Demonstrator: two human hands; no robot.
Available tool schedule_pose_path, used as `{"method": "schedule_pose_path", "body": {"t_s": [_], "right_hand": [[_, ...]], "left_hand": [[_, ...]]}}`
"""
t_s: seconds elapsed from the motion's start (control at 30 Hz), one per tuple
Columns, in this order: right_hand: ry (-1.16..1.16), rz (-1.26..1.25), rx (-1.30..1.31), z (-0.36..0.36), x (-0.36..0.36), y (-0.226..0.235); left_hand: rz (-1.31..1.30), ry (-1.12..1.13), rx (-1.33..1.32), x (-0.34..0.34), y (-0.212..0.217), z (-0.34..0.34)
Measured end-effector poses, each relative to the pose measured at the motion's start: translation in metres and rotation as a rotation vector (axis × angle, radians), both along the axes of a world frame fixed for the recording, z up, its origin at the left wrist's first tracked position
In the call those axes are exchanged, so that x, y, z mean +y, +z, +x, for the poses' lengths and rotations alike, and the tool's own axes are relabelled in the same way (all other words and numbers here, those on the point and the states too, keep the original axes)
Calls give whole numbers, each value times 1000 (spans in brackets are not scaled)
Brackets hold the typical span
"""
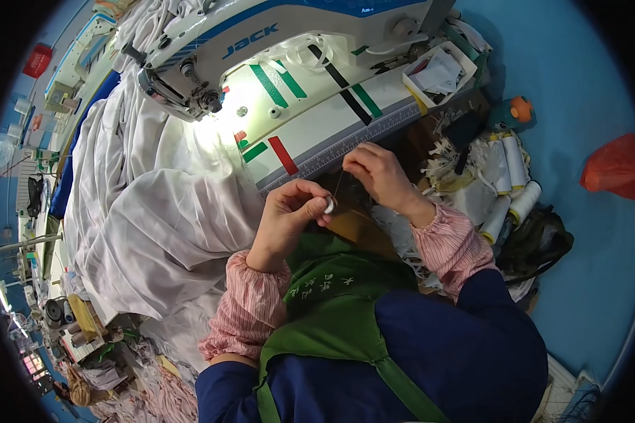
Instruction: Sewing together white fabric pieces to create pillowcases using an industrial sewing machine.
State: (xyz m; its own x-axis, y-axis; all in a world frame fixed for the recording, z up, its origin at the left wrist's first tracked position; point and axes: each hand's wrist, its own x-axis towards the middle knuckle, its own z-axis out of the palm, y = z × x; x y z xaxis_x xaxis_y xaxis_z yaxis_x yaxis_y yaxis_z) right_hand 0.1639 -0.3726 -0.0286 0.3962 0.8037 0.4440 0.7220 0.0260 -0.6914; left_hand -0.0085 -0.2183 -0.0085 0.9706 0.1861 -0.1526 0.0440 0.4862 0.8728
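Note:
Between the thumb and fingers of my left hand [293,215] is a small silvery bobbin case [329,205]. A thin dark thread [339,183] runs up from it to my right hand [381,176], whose fingertips are pinched together on it. Both hands are above my lap, just in front of the sewing machine table's edge. Beyond them stands a white and blue sewing machine [261,42], its lamp lit over the needle area. A large heap of pale fabric [169,225] lies to the left of my left hand.
A ruler strip [360,141] runs along the table edge, near red, green and black tape strips. At right are a white box [441,74] of small items, white thread cones [515,166] and scraps. A red plastic bag [616,167] is at far right. More fabric lies at lower left.

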Motion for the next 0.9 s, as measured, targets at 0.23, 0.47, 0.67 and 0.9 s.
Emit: {"method": "schedule_pose_path", "body": {"t_s": [0.23, 0.47, 0.67, 0.9], "right_hand": [[-153, 44, -160, 4, 17, 5], [-143, 184, -353, 15, 93, -6], [-244, 29, -422, 12, 96, -19], [-227, -48, -454, 12, 98, -15]], "left_hand": [[-121, 1, 321, -7, -98, -2], [834, 722, 532, 86, -152, -23], [919, 733, 827, 118, -208, -24], [962, 684, 900, 111, -235, -24]]}}
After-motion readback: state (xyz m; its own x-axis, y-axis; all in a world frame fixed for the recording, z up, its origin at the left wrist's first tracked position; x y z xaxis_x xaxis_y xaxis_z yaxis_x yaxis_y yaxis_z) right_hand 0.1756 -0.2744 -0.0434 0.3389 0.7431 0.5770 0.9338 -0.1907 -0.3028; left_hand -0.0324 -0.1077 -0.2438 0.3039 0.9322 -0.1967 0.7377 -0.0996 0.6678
